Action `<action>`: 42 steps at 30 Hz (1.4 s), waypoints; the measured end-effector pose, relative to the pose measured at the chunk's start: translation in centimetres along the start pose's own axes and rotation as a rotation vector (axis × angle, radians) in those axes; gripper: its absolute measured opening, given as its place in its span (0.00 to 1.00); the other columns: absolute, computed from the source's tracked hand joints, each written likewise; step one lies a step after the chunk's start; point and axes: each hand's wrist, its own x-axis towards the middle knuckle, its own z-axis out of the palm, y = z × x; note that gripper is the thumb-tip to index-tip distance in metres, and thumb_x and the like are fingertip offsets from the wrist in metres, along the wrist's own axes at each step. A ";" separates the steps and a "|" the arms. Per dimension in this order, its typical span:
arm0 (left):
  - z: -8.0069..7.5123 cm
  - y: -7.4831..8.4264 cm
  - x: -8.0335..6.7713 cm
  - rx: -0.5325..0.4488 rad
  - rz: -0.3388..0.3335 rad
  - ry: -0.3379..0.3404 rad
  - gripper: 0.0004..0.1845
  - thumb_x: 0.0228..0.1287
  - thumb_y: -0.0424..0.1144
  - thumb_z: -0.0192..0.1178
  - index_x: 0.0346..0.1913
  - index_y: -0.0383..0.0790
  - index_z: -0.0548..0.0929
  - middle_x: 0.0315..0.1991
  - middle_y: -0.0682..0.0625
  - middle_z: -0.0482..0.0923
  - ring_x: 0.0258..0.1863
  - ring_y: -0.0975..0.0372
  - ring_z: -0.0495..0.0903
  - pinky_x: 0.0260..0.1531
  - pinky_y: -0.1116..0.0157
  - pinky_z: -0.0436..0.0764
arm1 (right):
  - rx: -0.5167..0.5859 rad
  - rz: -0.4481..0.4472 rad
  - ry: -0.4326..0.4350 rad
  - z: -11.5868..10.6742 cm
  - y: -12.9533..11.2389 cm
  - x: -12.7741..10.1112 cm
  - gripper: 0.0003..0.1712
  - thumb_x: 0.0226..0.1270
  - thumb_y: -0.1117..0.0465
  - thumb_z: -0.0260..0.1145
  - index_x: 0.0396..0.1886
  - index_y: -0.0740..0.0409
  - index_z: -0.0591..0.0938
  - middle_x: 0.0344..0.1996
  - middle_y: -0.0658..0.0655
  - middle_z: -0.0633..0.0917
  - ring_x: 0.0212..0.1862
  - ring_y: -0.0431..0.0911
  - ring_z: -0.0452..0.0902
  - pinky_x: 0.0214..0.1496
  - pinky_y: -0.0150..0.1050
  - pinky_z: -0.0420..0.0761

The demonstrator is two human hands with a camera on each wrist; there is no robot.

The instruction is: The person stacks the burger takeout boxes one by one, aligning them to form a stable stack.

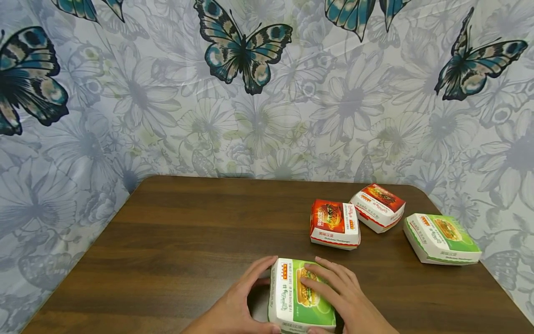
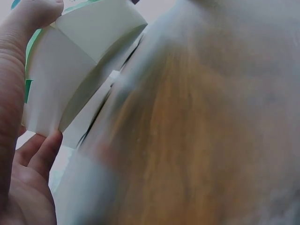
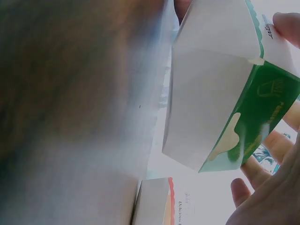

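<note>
Both hands hold a green-and-white hamburger box [image 1: 288,292] near the front of the brown table. My left hand [image 1: 235,304] grips its left side, thumb at the front corner and fingers toward the back. At the other side, my right hand [image 1: 352,299] spreads its fingers over the lid and right edge, its thumb low at the front. The left wrist view shows the box's white slanted side [image 2: 56,79] between thumb and fingertips. In the right wrist view, the box's dark green lid flap [image 3: 262,108] and white lower wall face the camera.
Two red-and-white burger boxes [image 1: 333,222] [image 1: 377,206] stand close together behind and right of the hands. Another green-and-white box [image 1: 442,239] sits by the right table edge. A cloth with butterflies [image 1: 246,51] and flowers hangs behind the wooden table [image 1: 187,222].
</note>
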 end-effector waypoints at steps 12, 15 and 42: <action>-0.3 0.2 -0.3 -0.037 -0.098 0.016 0.59 0.52 0.48 0.81 0.82 0.53 0.53 0.79 0.50 0.54 0.68 0.56 0.73 0.68 0.59 0.76 | 0.023 0.226 -0.113 -0.6 -0.2 -0.3 0.56 0.55 0.35 0.78 0.80 0.42 0.64 0.79 0.50 0.61 0.77 0.41 0.54 0.63 0.42 0.79; -0.4 0.2 -0.4 -0.033 -0.082 0.029 0.59 0.53 0.47 0.81 0.82 0.51 0.53 0.80 0.48 0.54 0.70 0.55 0.71 0.68 0.59 0.75 | 0.063 0.280 -0.137 -0.7 -0.2 -0.4 0.55 0.57 0.37 0.78 0.80 0.40 0.62 0.80 0.49 0.59 0.75 0.38 0.56 0.58 0.45 0.83; -1.4 -0.2 -0.3 0.024 -0.018 0.039 0.59 0.54 0.44 0.79 0.83 0.46 0.50 0.79 0.41 0.55 0.76 0.56 0.63 0.68 0.59 0.75 | 0.287 0.381 -0.156 0.2 0.6 -0.4 0.53 0.61 0.44 0.78 0.81 0.40 0.60 0.81 0.48 0.56 0.76 0.40 0.57 0.69 0.38 0.72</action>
